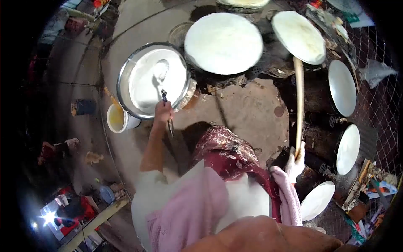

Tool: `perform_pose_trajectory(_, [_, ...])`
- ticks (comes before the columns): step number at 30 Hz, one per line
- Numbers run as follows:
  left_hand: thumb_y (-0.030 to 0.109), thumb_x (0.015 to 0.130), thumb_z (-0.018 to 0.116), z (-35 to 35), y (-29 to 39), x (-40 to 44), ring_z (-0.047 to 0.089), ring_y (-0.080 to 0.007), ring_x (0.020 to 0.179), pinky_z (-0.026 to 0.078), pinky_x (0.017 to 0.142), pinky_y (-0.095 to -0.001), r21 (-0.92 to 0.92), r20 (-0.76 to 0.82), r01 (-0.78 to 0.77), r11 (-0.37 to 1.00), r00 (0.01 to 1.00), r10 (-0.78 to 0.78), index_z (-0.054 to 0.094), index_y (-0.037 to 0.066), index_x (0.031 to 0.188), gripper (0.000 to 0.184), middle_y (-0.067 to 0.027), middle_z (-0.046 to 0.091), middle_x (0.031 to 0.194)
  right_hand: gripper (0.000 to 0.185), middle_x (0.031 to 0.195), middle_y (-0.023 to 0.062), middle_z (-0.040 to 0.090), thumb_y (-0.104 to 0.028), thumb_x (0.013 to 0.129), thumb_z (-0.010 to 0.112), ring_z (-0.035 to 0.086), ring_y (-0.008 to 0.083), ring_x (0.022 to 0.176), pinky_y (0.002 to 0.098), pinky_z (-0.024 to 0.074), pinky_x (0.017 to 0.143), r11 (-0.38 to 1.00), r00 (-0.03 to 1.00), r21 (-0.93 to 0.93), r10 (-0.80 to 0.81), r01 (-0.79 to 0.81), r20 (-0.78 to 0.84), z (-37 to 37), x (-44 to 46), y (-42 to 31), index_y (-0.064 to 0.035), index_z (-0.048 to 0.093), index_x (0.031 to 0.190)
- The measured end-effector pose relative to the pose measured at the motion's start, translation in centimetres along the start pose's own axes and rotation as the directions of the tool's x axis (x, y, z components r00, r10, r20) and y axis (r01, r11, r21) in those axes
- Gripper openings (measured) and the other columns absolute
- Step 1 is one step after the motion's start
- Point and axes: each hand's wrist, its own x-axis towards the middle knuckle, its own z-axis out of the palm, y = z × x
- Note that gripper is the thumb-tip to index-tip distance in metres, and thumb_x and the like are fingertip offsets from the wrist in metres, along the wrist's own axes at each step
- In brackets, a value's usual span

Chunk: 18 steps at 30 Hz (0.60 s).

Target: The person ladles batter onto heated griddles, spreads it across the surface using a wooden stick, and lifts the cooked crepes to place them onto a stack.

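Note:
My left hand [163, 111], bare, is closed round the dark handle of a metal ladle [160, 70]. The ladle's bowl is over white batter [145, 82] in a wide metal basin [122, 94]. My right hand [295, 164], in a pale glove, grips the lower end of a long wooden stick [299, 105]. The stick's upper end meets the edge of a round pale sheet [299, 37] at the upper right; whether it goes under the sheet is hidden. A larger round white sheet [223, 43] lies right of the basin.
A white bucket [130, 122] with yellow contents and a stick stands beside the basin. Round white discs [342, 88] [348, 149] [317, 200] line the right side, before wire mesh [380, 109]. A dark can [84, 107] stands left; a bright lamp [50, 216] shines lower left.

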Motion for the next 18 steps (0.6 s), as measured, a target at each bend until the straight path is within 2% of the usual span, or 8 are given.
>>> perform_pose_trajectory(1, [0.013,0.089,0.052,-1.2,-2.4,3.1,0.061,-0.0287,0.063,0.049,0.058,-0.0408,0.445,-0.061,-0.093,0.891,0.989,0.133,0.055,-0.001,0.086,0.015,-0.0148,0.061,0.075,0.053,0.136,0.0137,0.053,0.0,0.087,0.061,0.055,0.0182,0.118,0.0271,0.0405,0.1,0.999,0.998,0.024,-0.026,0.025,0.058,2.3,-0.7,-1.2,-0.003,0.047,0.137])
perform_pose_trajectory(2, [0.012,0.089,0.051,-2.1,-3.3,5.2,0.066,-0.0359,0.073,0.052,0.065,-0.046,0.803,-0.046,-0.136,0.581,0.957,0.287,0.057,-0.003,0.088,0.015,-0.0208,0.065,0.082,0.052,0.136,0.0137,0.053,0.002,0.086,0.059,0.056,0.0184,0.117,0.0267,0.0414,0.099,0.997,0.992,0.06,-0.053,0.046,0.111,3.9,-1.3,-2.2,-0.0028,0.047,0.137])
perform_pose_trajectory(3, [0.008,0.089,0.047,-2.4,-1.6,5.9,0.063,-0.0432,0.093,0.051,0.078,-0.0503,0.865,0.013,-0.109,0.489,0.981,0.195,0.059,-0.004,0.097,0.019,-0.0261,0.065,0.095,0.053,0.136,0.0137,0.053,0.007,0.085,0.057,0.057,0.0193,0.115,0.0264,0.0439,0.096,0.992,0.982,-0.044,-0.107,0.115,0.158,4.8,-2.0,-3.4,-0.0017,0.048,0.136])
perform_pose_trajectory(4, [0.007,0.09,0.043,-2.1,0.3,7.0,0.063,-0.0419,0.098,0.052,0.08,-0.0487,0.9,0.105,-0.099,0.424,0.994,0.011,0.06,-0.004,0.104,0.024,-0.0265,0.065,0.099,0.053,0.135,0.0135,0.054,0.007,0.083,0.058,0.058,0.0188,0.114,0.0261,0.0442,0.096,1.0,0.979,0.019,0.0,-0.004,0.205,6.3,-2.7,-4.9,-0.001,0.049,0.135])
perform_pose_trajectory(5, [0.007,0.089,0.043,-1.9,-0.4,9.5,0.063,-0.0419,0.099,0.052,0.081,-0.0483,0.913,0.122,-0.128,0.388,0.992,0.04,0.06,-0.004,0.103,0.024,-0.0266,0.065,0.101,0.054,0.134,0.0132,0.055,0.008,0.082,0.059,0.058,0.0184,0.114,0.0258,0.0446,0.095,0.989,0.962,0.07,0.107,-0.128,0.25,7.9,-3.4,-6.3,-0.0004,0.049,0.135])
perform_pose_trajectory(7, [0.009,0.09,0.044,-1.5,-1.6,13.8,0.063,-0.0415,0.099,0.052,0.082,-0.0478,0.911,0.125,-0.153,0.384,0.987,0.099,0.06,-0.004,0.103,0.024,-0.0264,0.065,0.102,0.055,0.133,0.0128,0.056,0.008,0.081,0.06,0.057,0.0169,0.117,0.0257,0.0423,0.099,0.998,0.952,-0.059,0.0,0.019,0.306,9.1,-4.5,-6.0,0.0001,0.049,0.134])
perform_pose_trajectory(11, [0.026,0.097,0.045,-1.7,-1.5,20.3,0.064,-0.0393,0.098,0.051,0.083,-0.0483,0.846,0.053,-0.126,0.517,0.987,0.154,0.061,-0.003,0.104,0.034,-0.0256,0.065,0.103,0.052,0.133,0.0108,0.056,0.007,0.082,0.063,0.053,0.0154,0.12,0.0264,0.039,0.102,0.96,0.897,-0.09,0.28,-0.265,0.342,11.1,-5.6,-10.3,0.0013,0.05,0.133])
perform_pose_trajectory(18, [0.027,0.098,0.045,-4.0,-7.4,22.2,0.065,-0.036,0.093,0.051,0.079,-0.0477,0.837,0.313,-0.294,0.462,0.949,0.037,0.065,-0.001,0.101,0.035,-0.0231,0.066,0.096,0.053,0.124,0.0115,0.063,0.001,0.079,0.067,0.062,0.0144,0.107,0.025,0.0467,0.093,0.994,0.923,-0.097,0.074,-0.04,0.377,13.8,-6.1,-7.9,-0.0026,0.055,0.13])
